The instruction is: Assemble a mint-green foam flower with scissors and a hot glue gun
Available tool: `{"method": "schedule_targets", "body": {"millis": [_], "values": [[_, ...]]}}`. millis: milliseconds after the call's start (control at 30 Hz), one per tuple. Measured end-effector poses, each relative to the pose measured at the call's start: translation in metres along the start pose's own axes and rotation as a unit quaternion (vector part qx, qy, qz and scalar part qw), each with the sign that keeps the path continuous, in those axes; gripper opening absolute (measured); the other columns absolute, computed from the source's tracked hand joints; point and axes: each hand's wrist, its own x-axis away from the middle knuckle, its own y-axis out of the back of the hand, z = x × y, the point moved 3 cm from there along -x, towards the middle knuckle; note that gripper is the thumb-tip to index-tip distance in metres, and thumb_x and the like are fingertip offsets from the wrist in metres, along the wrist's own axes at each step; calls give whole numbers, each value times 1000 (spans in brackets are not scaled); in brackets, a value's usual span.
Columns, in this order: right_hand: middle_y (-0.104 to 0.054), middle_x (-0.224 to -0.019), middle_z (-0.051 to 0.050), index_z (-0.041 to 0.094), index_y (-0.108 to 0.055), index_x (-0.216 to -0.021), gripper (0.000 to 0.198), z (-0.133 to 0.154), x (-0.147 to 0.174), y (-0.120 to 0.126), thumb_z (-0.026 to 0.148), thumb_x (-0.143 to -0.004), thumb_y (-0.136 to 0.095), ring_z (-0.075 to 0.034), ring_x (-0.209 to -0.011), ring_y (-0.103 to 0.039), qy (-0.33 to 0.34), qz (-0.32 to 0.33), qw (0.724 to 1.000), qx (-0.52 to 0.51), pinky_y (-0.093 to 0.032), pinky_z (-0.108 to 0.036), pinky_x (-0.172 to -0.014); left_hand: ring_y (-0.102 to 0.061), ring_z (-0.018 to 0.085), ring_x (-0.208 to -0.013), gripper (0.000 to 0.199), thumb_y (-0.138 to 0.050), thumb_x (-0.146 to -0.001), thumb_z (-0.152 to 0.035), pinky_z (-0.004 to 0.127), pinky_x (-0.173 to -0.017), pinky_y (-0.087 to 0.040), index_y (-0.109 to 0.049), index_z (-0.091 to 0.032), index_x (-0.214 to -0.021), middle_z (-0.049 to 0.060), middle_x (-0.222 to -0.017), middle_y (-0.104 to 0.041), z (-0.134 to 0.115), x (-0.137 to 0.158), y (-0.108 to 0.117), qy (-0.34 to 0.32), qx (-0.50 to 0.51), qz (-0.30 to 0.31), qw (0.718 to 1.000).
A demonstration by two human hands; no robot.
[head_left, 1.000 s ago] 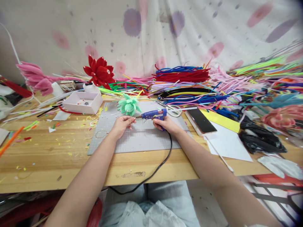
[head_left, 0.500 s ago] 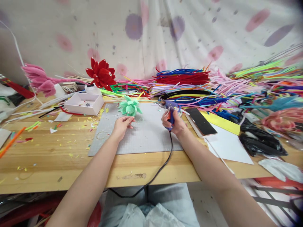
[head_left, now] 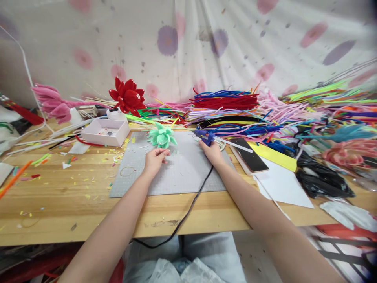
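A mint-green pipe-cleaner flower (head_left: 162,135) faces up over the grey cutting mat (head_left: 173,177). Just below its petals, my left hand (head_left: 156,160) is closed in a pinch; the part of the flower between the fingers is hidden. At the mat's right side, my right hand (head_left: 212,152) is wrapped around a blue glue gun (head_left: 205,137), its nozzle pointing left. A white glue stick (head_left: 235,144) sticks out behind the gun, and a black cord (head_left: 191,208) runs from under my hand down over the table edge.
On the left stands a white box (head_left: 105,132) with small bits inside. Behind it rises a red flower (head_left: 128,97). Bundles of coloured pipe cleaners (head_left: 225,101) line the back. A phone (head_left: 249,154), a yellow sheet (head_left: 274,155) and a black plastic bag (head_left: 322,179) lie right.
My right hand has tipped the glue gun from upright to lying lower, near the mat's back right. My left hand and the green flower have barely moved.
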Motion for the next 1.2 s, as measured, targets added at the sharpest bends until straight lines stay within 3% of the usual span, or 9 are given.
{"method": "schedule_targets", "body": {"millis": [233,333,433,500,567,667,833,1067,1200], "values": [[-64,-92,-11,16,-57,-94,39,8,6,1,50,-73,-56,-23,-85,-59,55,73,986,140,-42,-34,-75,-50,9,-49,17,-64,-67,-31,23,-47,-43,-68,-16,-71,2,-67,-66,-1,-5,-7,-42,-95,-4,995],[-62,-96,-13,15,-56,-93,41,16,14,17,48,-71,-60,-24,-88,-56,111,54,967,221,-41,-33,-74,-55,13,-57,14,-61,-71,-30,25,-54,-45,-69,-18,-73,3,-74,-68,-5,-5,-7,-86,-174,-13,981],[-62,-84,-11,17,-55,-79,32,26,23,39,47,-71,-61,-23,-80,-55,126,40,936,327,-38,-31,-67,-58,17,-68,13,-61,-73,-29,30,-68,-45,-70,-20,-73,5,-77,-69,-11,-5,-8,-171,-272,-32,946],[-58,-65,-6,20,-51,-64,32,31,30,43,49,-68,-63,-19,-63,-52,104,141,917,358,-33,-29,-58,-59,18,-74,12,-61,-75,-29,31,-74,-42,-70,-21,-73,6,-77,-69,-13,-6,-10,-215,-310,-44,925],[-55,-56,-3,20,-48,-57,34,39,38,40,49,-67,-64,-15,-54,-47,107,232,905,340,-28,-27,-53,-59,20,-77,11,-61,-76,-28,32,-76,-41,-69,-21,-73,6,-78,-69,-13,-7,-13,-239,-326,-50,913],[-57,-59,-1,20,-50,-60,27,52,45,21,41,-72,-62,-12,-53,-45,158,277,908,271,-27,-26,-52,-59,21,-80,11,-61,-76,-29,33,-80,-39,-69,-22,-73,7,-79,-68,-13,-8,-17,-265,-337,-42,903],[-63,-71,-3,19,-58,-79,8,60,33,-21,26,-78,-55,-13,-63,-53,184,259,930,185,-34,-25,-59,-59,24,-83,17,-56,-80,-33,35,-81,-38,-69,-22,-77,9,-82,-68,-13,-10,-21,-295,-367,-24,882],[-64,-76,-2,18,-61,-92,21,52,16,-56,17,-79,-44,-14,-71,-57,179,203,959,88,-41,-26,-70,-58,24,-82,17,-56,-80,-32,35,-78,-37,-69,-22,-77,9,-83,-69,-9,-15,-21,-287,-383,-28,878],[-64,-77,-3,18,-61,-96,24,44,23,-66,18,-79,-44,-15,-73,-57,193,199,958,77,-41,-27,-71,-59,23,-82,17,-55,-80,-32,34,-76,-38,-69,-22,-78,9,-83,-69,-10,-15,-21,-293,-402,-38,866]]}}
